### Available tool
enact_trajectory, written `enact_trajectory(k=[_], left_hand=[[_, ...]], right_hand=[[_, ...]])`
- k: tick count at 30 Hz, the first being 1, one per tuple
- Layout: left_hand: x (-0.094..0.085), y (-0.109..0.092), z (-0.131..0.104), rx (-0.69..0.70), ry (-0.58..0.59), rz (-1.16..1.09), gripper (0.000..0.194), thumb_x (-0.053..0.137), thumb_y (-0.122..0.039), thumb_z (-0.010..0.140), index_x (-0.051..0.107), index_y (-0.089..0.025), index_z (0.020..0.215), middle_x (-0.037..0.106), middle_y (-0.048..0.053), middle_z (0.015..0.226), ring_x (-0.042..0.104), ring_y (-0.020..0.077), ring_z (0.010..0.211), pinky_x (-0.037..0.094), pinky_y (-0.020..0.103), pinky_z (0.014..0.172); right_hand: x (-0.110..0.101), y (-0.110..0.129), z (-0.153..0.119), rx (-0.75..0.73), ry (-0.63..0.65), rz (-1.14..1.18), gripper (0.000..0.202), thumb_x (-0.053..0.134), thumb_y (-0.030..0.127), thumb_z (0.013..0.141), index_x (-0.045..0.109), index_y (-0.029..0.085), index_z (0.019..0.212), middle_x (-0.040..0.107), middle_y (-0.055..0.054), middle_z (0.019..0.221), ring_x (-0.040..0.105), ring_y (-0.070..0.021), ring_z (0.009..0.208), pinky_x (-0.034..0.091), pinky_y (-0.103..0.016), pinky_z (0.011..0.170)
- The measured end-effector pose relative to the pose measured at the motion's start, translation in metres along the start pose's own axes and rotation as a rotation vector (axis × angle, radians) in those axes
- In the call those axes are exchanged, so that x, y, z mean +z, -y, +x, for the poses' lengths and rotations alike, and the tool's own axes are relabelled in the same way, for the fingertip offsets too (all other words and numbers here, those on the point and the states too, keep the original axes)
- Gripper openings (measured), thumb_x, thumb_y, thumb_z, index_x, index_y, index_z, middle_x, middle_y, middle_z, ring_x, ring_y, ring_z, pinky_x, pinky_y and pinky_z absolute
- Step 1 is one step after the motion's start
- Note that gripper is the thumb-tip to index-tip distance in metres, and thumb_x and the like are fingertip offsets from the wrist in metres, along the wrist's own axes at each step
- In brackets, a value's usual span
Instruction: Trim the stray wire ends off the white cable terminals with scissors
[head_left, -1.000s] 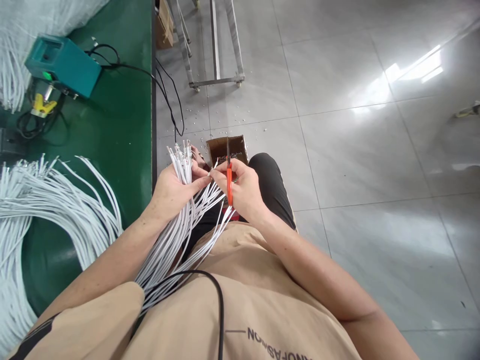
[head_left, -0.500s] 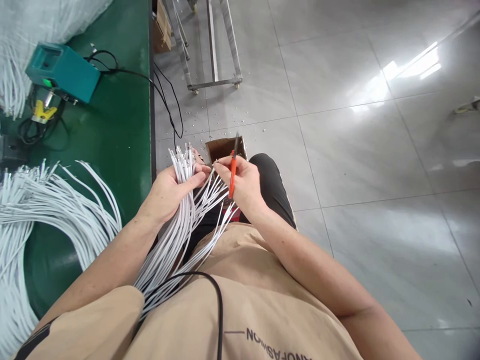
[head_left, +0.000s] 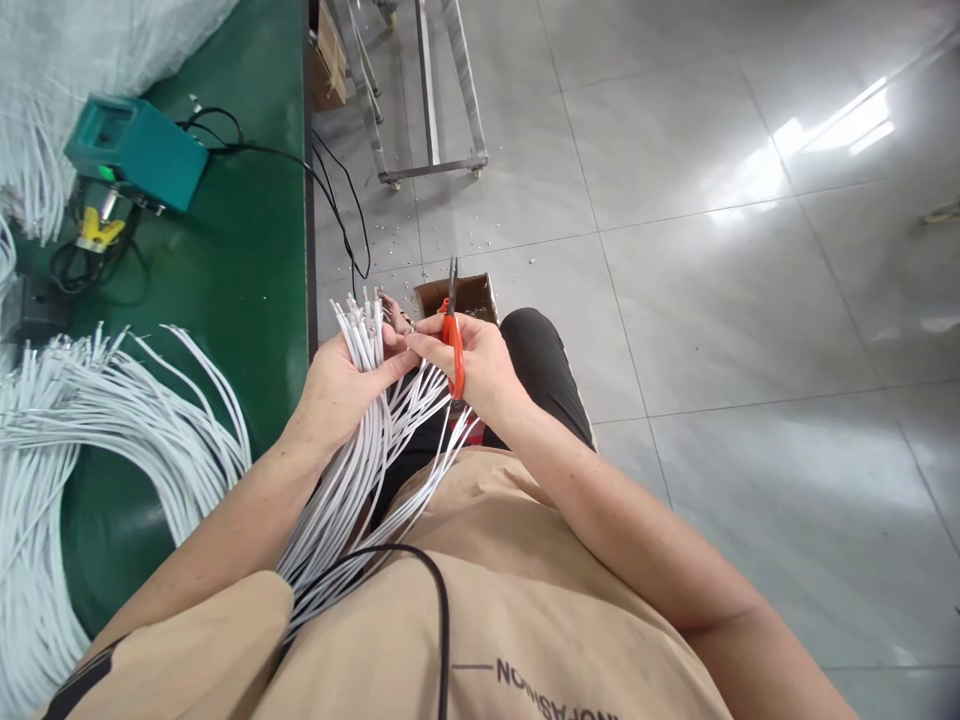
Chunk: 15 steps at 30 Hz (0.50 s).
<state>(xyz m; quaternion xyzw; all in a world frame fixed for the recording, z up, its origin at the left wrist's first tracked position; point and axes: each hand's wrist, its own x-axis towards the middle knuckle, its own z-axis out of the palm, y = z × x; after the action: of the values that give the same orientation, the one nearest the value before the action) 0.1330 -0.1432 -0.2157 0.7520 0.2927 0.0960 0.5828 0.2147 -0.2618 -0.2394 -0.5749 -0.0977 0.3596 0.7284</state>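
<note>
My left hand [head_left: 337, 385] is wrapped round a thick bundle of white cables [head_left: 367, 430], whose tips stick up above the fingers. The cables run down over my lap toward the lower left. Against the right side of the bundle, the fingertips of my right hand [head_left: 476, 360] meet those of my left. Orange-handled scissors [head_left: 455, 350] are held in my right hand, with their metal blades pointing up and away. Whatever is pinched between the meeting fingertips is too small to make out.
On the green table [head_left: 247, 270] at the left are a teal box-shaped device [head_left: 146, 155], a yellow clamp [head_left: 99, 232] and more white cables [head_left: 150, 430]. An open cardboard box [head_left: 469, 292] stands beyond my hands. A metal frame [head_left: 431, 90] stands on the floor.
My right hand has moved left, closer to my left hand and the bundle. The scissors have turned, and their blades now show more clearly and point slightly left.
</note>
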Motion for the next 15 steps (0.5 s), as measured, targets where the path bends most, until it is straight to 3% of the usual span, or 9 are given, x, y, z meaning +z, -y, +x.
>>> enact_trajectory(k=[4,8,11,15], left_hand=[[0.001,-0.001,0.0,0.015,-0.03,-0.069,0.026,0.08,-0.03,0.061,0.062,-0.017,0.076,0.064,0.0,0.078,0.06,0.0137,0.074,0.049,0.029,0.079],[0.001,0.003,0.001,-0.002,-0.046,-0.085,0.026,0.08,-0.029,0.061,0.063,-0.018,0.077,0.067,0.001,0.081,0.063,0.0165,0.075,0.051,0.033,0.079],[0.0,0.006,0.001,0.004,-0.055,-0.048,0.025,0.079,-0.028,0.061,0.063,-0.018,0.078,0.068,0.002,0.082,0.063,0.0175,0.078,0.051,0.034,0.082],[-0.001,0.008,0.001,0.035,-0.071,0.006,0.024,0.078,-0.029,0.063,0.064,-0.019,0.079,0.068,0.001,0.083,0.064,0.0178,0.079,0.051,0.035,0.083]], right_hand=[[-0.005,-0.003,-0.004,-0.108,-0.042,-0.155,0.026,0.062,0.04,0.077,0.066,0.016,0.086,0.063,-0.001,0.077,0.054,-0.0104,0.069,0.043,-0.024,0.068],[-0.016,-0.004,-0.007,-0.252,-0.115,-0.735,0.025,0.057,0.036,0.08,0.059,0.016,0.065,0.058,-0.001,0.074,0.049,-0.0098,0.064,0.035,-0.024,0.059],[-0.02,-0.003,-0.009,-0.262,-0.047,-1.047,0.027,0.056,0.035,0.079,0.055,0.016,0.06,0.055,0.0,0.068,0.043,-0.009,0.057,0.028,-0.024,0.054],[-0.018,0.003,-0.011,-0.225,-0.001,-1.194,0.027,0.052,0.037,0.082,0.058,0.016,0.065,0.058,-0.001,0.07,0.046,-0.0093,0.057,0.028,-0.025,0.054]])
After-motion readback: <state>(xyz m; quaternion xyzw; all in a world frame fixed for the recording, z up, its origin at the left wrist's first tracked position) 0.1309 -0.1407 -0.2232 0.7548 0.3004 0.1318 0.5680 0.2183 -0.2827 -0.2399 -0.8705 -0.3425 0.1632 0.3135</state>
